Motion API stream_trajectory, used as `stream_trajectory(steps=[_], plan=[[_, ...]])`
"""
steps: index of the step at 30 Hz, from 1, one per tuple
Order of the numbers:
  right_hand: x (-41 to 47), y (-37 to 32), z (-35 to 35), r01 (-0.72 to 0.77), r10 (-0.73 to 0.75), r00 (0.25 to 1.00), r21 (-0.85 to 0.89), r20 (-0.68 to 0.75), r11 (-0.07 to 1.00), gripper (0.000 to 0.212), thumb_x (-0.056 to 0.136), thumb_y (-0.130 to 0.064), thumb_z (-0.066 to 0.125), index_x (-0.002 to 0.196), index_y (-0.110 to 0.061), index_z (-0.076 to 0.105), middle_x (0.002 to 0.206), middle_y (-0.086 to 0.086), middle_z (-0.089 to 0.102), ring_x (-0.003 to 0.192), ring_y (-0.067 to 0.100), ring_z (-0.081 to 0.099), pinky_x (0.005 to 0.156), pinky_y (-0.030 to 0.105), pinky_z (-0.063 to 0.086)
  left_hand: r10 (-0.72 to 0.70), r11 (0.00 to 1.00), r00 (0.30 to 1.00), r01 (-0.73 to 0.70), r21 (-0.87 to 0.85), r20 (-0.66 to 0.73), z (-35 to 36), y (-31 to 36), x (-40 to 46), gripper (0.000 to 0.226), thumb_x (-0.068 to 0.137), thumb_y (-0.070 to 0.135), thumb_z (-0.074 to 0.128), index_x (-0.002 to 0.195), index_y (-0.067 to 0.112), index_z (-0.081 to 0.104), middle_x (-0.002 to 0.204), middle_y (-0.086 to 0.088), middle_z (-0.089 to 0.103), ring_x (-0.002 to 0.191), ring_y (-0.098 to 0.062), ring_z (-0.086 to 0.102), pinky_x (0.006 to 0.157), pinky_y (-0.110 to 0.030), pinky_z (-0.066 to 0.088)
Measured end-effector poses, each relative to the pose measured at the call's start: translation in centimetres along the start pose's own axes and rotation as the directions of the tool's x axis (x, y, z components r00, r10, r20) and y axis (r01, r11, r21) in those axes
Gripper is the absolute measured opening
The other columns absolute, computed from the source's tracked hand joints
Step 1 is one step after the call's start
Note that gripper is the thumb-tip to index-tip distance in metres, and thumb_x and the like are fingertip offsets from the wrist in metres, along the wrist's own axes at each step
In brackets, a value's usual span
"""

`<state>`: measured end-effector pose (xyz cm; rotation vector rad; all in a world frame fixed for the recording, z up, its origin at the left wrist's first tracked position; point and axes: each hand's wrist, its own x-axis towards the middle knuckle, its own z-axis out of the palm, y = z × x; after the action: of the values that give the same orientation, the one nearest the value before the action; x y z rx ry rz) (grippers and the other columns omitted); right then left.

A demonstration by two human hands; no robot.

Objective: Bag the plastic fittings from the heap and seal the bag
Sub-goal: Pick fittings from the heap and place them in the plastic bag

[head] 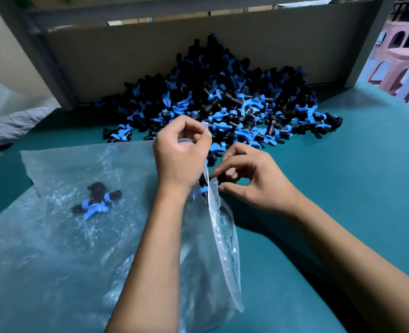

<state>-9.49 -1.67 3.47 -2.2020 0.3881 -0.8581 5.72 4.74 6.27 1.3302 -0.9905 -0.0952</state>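
Observation:
A heap of black and blue plastic fittings lies on the teal table, against a cardboard board. My left hand pinches the top edge of a clear plastic bag and lifts its mouth upward. My right hand holds a black fitting with a blue ring at the bag's mouth, fingers curled around it. Several fittings lie in or under clear plastic at the left.
A stack of clear plastic bags covers the near left of the teal table. A brown cardboard board stands behind the heap inside a grey frame. Grey cloth lies beyond the table's left edge.

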Motion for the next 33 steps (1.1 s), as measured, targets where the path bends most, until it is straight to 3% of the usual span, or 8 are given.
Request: stream_trajectory(steps=[8, 13, 16, 19, 22, 27, 30, 33], plan=[[-0.6, -1.5, 2.4, 0.367, -0.358, 0.929, -0.380, 0.097, 0.849, 0.012, 0.085, 0.001, 0.062, 0.086, -0.010, 0.066, 0.101, 0.004, 0.046, 0.082, 0.023, 0.050, 0.067, 0.035, 0.047, -0.035, 0.981, 0.999, 0.032, 0.193, 0.014, -1.3, 0.7, 1.8, 0.008, 0.078, 0.003, 0.070, 0.073, 0.010, 0.070, 0.065, 0.002, 0.065, 0.059, -0.004, 0.054, 0.064, -0.023, 0.047], [0.2, -2.2, 5.0, 0.049, -0.059, 0.996, -0.147, -0.060, 0.988, 0.015, 0.092, -0.016, 0.053, 0.093, -0.006, 0.064, 0.093, 0.013, 0.058, 0.082, 0.036, 0.060, 0.073, 0.047, 0.054, -0.033, 0.994, 0.995, 0.024, 0.104, 0.092, -0.9, 1.7, 1.9, 0.008, 0.077, 0.001, 0.069, 0.073, 0.007, 0.070, 0.066, 0.003, 0.066, 0.060, -0.005, 0.055, 0.064, -0.024, 0.046], [0.4, -2.8, 5.8, -0.071, 0.063, 0.991, 0.064, 0.117, 0.995, 0.040, 0.094, -0.034, 0.061, 0.073, 0.000, 0.062, 0.070, 0.010, 0.061, 0.064, 0.026, 0.056, 0.060, 0.044, 0.050, 0.008, 0.998, 0.996, -0.013, 0.058, 0.092, -0.7, 2.2, 2.0, 0.006, 0.077, 0.002, 0.070, 0.073, 0.007, 0.070, 0.064, 0.005, 0.065, 0.060, -0.007, 0.055, 0.063, -0.023, 0.044], [0.0, -2.7, 5.4, -0.179, 0.139, 0.971, 0.209, 0.193, 0.962, 0.012, 0.082, -0.011, 0.065, 0.079, 0.000, 0.066, 0.062, -0.006, 0.057, 0.059, -0.003, 0.051, 0.057, 0.025, 0.049, 0.006, 1.000, 0.997, -0.008, 0.023, 0.076, -0.7, 2.1, 2.0, 0.009, 0.077, 0.003, 0.071, 0.071, 0.010, 0.070, 0.063, 0.009, 0.063, 0.060, -0.006, 0.054, 0.062, -0.021, 0.044], [0.4, -2.1, 4.2, -0.129, 0.154, 0.986, 0.276, -0.068, 0.952, 0.025, 0.084, 0.008, 0.061, 0.075, -0.013, 0.072, 0.066, -0.013, 0.066, 0.062, -0.005, 0.057, 0.063, 0.015, 0.045, -0.033, 0.999, 0.999, 0.031, 0.045, 0.043, -0.2, 1.3, 1.6, 0.012, 0.078, 0.001, 0.070, 0.071, 0.011, 0.069, 0.062, 0.010, 0.062, 0.059, -0.004, 0.052, 0.063, -0.022, 0.045], [0.2, 1.5, 1.6, -0.317, 0.104, 0.874, -0.394, -0.474, 0.863, 0.027, 0.078, -0.002, 0.062, 0.095, -0.019, 0.074, 0.093, -0.003, 0.071, 0.089, 0.020, 0.064, 0.078, 0.038, 0.054, -0.168, 0.978, 0.986, 0.168, 0.126, -0.011, 1.0, -1.3, -0.5, 0.007, 0.079, 0.003, 0.068, 0.075, 0.009, 0.069, 0.059, 0.008, 0.059, 0.054, -0.004, 0.049, 0.058, -0.023, 0.045], [0.2, 3.6, 0.5, -0.384, 0.175, 0.917, -0.672, -0.359, 0.634, 0.051, 0.085, -0.015, 0.068, 0.133, -0.029, 0.056, 0.139, 0.010, 0.046, 0.126, 0.033, 0.039, 0.096, 0.045, 0.049, -0.186, 0.967, 0.982, 0.186, 0.173, -0.018, 1.7, -2.6, -1.9, 0.010, 0.079, 0.002, 0.067, 0.083, 0.011, 0.069, 0.064, 0.006, 0.060, 0.054, -0.007, 0.049, 0.058, -0.025, 0.043], [0.4, 4.8, 0.3, -0.365, 0.302, 0.928, -0.694, -0.219, 0.620, 0.056, 0.095, -0.025, 0.062, 0.147, -0.035, 0.043, 0.161, 0.014, 0.021, 0.138, 0.039, 0.029, 0.111, 0.048, 0.038, -0.134, 0.962, 0.991, 0.131, 0.238, -0.002, 2.1, -3.2, -2.7, 0.023, 0.083, 0.006, 0.063, 0.098, 0.023, 0.064, 0.072, 0.008, 0.062, 0.056, -0.014, 0.057, 0.054, -0.027, 0.041]])
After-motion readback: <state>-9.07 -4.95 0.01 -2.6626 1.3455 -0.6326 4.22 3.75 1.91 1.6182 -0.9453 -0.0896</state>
